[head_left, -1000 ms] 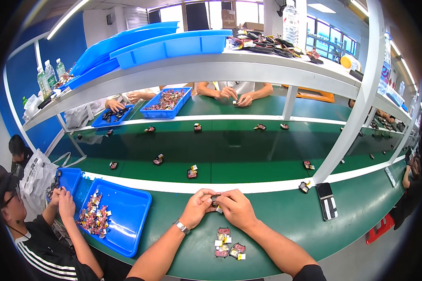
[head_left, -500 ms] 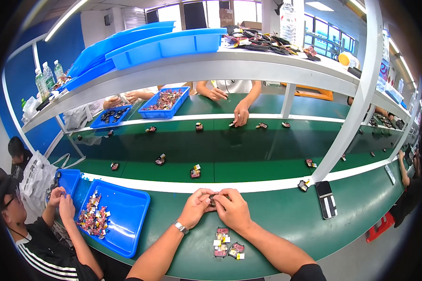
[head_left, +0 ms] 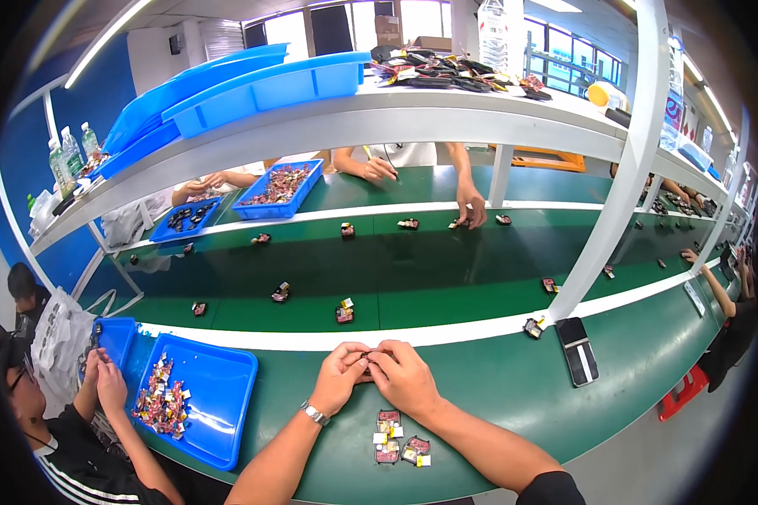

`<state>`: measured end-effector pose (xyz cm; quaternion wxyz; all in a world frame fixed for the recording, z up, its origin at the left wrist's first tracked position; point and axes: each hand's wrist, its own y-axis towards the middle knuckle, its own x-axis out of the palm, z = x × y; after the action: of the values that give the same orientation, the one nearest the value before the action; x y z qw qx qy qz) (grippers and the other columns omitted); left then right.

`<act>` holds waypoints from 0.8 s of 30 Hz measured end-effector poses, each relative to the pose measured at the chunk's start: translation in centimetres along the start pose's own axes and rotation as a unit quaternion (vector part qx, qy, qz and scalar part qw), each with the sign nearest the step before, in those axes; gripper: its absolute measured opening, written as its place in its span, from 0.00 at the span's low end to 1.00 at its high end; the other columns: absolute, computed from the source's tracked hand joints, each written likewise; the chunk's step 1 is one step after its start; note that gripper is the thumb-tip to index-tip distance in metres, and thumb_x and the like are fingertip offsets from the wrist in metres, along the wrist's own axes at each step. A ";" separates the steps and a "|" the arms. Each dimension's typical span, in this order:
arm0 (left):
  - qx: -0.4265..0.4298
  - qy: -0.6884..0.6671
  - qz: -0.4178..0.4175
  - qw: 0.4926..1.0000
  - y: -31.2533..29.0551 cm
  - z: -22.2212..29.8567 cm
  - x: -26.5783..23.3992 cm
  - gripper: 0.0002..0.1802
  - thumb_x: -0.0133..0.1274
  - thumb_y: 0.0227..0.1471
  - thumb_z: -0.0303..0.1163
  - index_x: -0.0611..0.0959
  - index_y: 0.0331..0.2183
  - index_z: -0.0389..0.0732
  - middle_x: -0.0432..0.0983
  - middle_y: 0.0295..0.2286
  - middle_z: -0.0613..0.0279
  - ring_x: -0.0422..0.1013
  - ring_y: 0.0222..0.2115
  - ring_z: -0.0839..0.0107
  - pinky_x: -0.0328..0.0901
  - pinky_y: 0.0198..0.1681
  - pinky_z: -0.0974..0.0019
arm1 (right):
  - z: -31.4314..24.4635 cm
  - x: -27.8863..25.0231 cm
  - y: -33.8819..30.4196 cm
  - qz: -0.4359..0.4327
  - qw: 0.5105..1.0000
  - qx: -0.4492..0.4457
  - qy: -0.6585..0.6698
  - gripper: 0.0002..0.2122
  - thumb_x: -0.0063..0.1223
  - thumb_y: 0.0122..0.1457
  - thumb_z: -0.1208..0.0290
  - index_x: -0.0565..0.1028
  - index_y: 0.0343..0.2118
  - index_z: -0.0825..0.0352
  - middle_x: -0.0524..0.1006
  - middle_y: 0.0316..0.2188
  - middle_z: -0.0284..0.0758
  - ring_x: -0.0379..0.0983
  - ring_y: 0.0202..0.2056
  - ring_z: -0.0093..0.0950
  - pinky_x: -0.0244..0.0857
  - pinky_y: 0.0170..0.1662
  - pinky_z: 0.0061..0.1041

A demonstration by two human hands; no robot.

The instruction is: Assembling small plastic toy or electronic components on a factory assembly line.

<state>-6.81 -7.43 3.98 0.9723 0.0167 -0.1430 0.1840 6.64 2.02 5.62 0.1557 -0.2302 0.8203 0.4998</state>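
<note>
My left hand [head_left: 337, 380] and my right hand [head_left: 404, 379] meet over the near green bench, fingertips pinched together. Between them is a small dark piece [head_left: 366, 360], mostly covered by my fingers; it resembles the small electronic modules lying close by. Just below my hands, between my forearms, sit several small modules [head_left: 387, 455] with black frames, reddish boards and white and yellow tabs. One of these, a tilted module [head_left: 414, 449], lies a little to the right of the others. A metal watch is on my left wrist.
A blue tray [head_left: 242, 404] of modules stands left, beside a co-worker's hands [head_left: 108, 379]. Beyond a white rail, modules [head_left: 344, 311] dot the green belt [head_left: 446, 295]. A black-and-white device [head_left: 578, 353] lies right, near a slanted post [head_left: 611, 202]. An overhead shelf [head_left: 328, 126] spans the far side.
My hands stay together, fingers slightly shifted around the piece. Across the belt, a co-worker's hand has moved right to another module. The whole view has shifted slightly.
</note>
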 end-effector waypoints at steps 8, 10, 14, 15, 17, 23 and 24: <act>0.014 -0.015 -0.027 0.999 0.0 -0.1 -0.1 0.16 0.44 0.58 0.18 0.69 0.49 0.35 0.73 0.46 0.54 0.71 0.46 0.69 0.71 0.48 0.65 | 0.5 0.2 -0.3 0.011 1.000 -0.004 -0.008 0.08 0.62 0.46 0.79 0.79 0.32 0.67 0.76 0.35 0.33 0.74 0.32 0.30 0.72 0.33 0.27; 0.009 -0.010 -0.029 0.999 0.1 -0.1 -0.3 0.17 0.44 0.58 0.18 0.68 0.49 0.34 0.73 0.47 0.53 0.71 0.46 0.69 0.70 0.49 0.64 | 0.5 0.3 -0.3 0.010 1.000 -0.002 -0.005 0.08 0.62 0.46 0.79 0.79 0.32 0.67 0.76 0.35 0.33 0.74 0.33 0.30 0.72 0.33 0.26; 0.010 -0.007 -0.031 0.999 0.1 -0.1 -0.2 0.18 0.44 0.57 0.17 0.68 0.50 0.34 0.72 0.47 0.53 0.71 0.47 0.69 0.70 0.49 0.64 | 0.7 0.3 -0.4 0.000 1.000 -0.007 -0.020 0.08 0.61 0.47 0.79 0.79 0.32 0.68 0.75 0.36 0.33 0.74 0.33 0.30 0.72 0.32 0.26; 0.009 -0.007 -0.032 0.999 0.2 -0.1 -0.2 0.18 0.44 0.57 0.17 0.68 0.50 0.34 0.72 0.47 0.53 0.71 0.47 0.69 0.70 0.49 0.64 | 0.7 0.3 -0.5 0.000 1.000 -0.006 -0.021 0.08 0.61 0.47 0.79 0.79 0.32 0.68 0.75 0.36 0.33 0.74 0.33 0.30 0.72 0.32 0.26; -0.003 0.006 -0.030 1.000 0.2 -0.1 -0.1 0.18 0.44 0.57 0.16 0.68 0.50 0.34 0.72 0.48 0.53 0.71 0.47 0.69 0.70 0.49 0.65 | 0.8 0.3 -0.6 -0.011 0.999 -0.001 -0.044 0.07 0.61 0.48 0.78 0.79 0.32 0.68 0.75 0.37 0.34 0.74 0.34 0.30 0.72 0.33 0.27; -0.010 -0.041 -0.013 0.999 0.0 -0.3 -0.8 0.19 0.44 0.59 0.21 0.67 0.52 0.36 0.72 0.48 0.55 0.70 0.48 0.69 0.69 0.50 0.62 | 0.1 0.4 -0.2 -0.018 0.999 0.005 -0.030 0.11 0.62 0.47 0.75 0.78 0.35 0.68 0.75 0.42 0.39 0.74 0.39 0.35 0.72 0.40 0.30; -0.007 -0.046 -0.015 0.999 0.1 -0.3 -0.7 0.19 0.44 0.59 0.21 0.67 0.52 0.36 0.72 0.48 0.55 0.70 0.48 0.69 0.69 0.50 0.62 | 0.2 0.4 -0.4 -0.021 0.999 0.002 -0.034 0.11 0.62 0.47 0.75 0.78 0.35 0.68 0.75 0.42 0.39 0.74 0.39 0.35 0.72 0.40 0.30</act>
<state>-7.44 -7.55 3.53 0.9674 0.0205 -0.1886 0.1676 6.49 1.96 5.05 0.1946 -0.2298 0.8105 0.5024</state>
